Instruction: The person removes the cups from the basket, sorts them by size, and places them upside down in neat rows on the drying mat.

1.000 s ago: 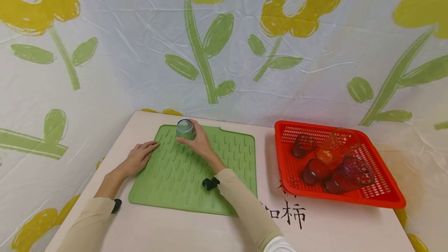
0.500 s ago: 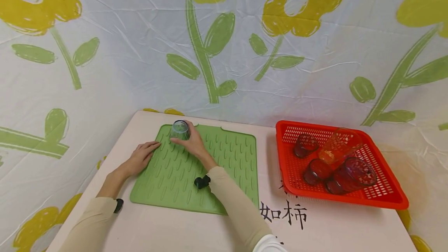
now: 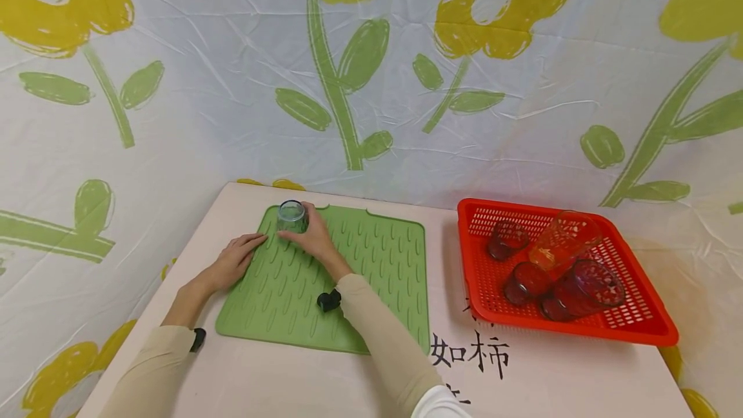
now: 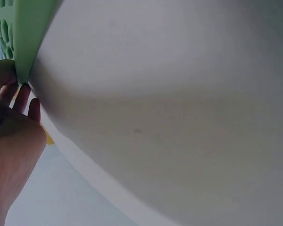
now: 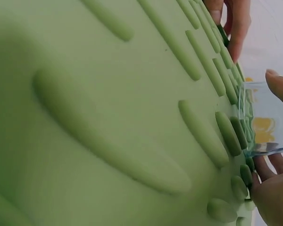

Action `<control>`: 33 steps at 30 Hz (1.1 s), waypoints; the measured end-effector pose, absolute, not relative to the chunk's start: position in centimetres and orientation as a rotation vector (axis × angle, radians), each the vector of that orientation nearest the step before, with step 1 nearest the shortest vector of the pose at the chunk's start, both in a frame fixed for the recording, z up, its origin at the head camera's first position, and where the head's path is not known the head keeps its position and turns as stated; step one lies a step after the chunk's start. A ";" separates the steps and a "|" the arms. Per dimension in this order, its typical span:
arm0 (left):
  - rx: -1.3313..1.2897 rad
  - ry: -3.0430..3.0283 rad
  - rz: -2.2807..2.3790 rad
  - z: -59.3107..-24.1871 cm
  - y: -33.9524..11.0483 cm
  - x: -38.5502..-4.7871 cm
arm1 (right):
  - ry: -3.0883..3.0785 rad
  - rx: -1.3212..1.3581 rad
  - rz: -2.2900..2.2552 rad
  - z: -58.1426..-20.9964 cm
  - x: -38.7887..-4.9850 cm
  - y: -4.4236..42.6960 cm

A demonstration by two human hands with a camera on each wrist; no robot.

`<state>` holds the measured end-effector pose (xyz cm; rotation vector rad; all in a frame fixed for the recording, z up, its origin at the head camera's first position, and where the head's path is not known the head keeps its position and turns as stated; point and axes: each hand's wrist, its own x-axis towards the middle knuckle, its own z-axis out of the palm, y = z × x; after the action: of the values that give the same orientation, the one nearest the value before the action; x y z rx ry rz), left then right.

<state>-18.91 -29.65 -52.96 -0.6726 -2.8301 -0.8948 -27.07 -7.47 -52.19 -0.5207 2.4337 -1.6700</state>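
Near the far left corner of the green ridged mat (image 3: 325, 276), my right hand (image 3: 313, 234) holds a clear, bluish drinking glass (image 3: 291, 215). Its thumb is on the near side and its fingers go round the right side. In the right wrist view, the glass (image 5: 264, 117) stands at the mat's surface between the thumb and fingers of the right hand (image 5: 276, 188); which end is up I cannot tell. My left hand (image 3: 235, 262) rests at the mat's left edge, fingertips touching it. The left wrist view shows that hand (image 4: 14, 136) beside the mat edge (image 4: 30, 37).
On the right of the pale table (image 3: 255, 382) stands a red plastic basket (image 3: 571, 328). Several glasses lie in it, among them a tall one (image 3: 565, 237) and a small one (image 3: 506, 239). A flower-printed cloth (image 3: 406, 166) hangs behind and beside the table.
My right hand has carried the glass leftward over the mat toward the far left corner, shifting less in the last half second. The left hand stays in place.
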 end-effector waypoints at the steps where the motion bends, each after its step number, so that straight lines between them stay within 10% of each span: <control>1: -0.673 -2.828 -0.894 -53.0 -29.6 -18.9 | 2.429 -0.523 -1.663 -52.1 -27.1 -7.3; 33: -0.685 -2.809 -0.913 -53.2 -29.7 -19.1 | 2.489 -0.657 -1.438 -50.5 -26.1 -4.4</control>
<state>-19.07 -29.67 -53.17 -0.6847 -2.8088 -0.9133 -26.08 -4.44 -50.49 -0.6569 2.4888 -1.4384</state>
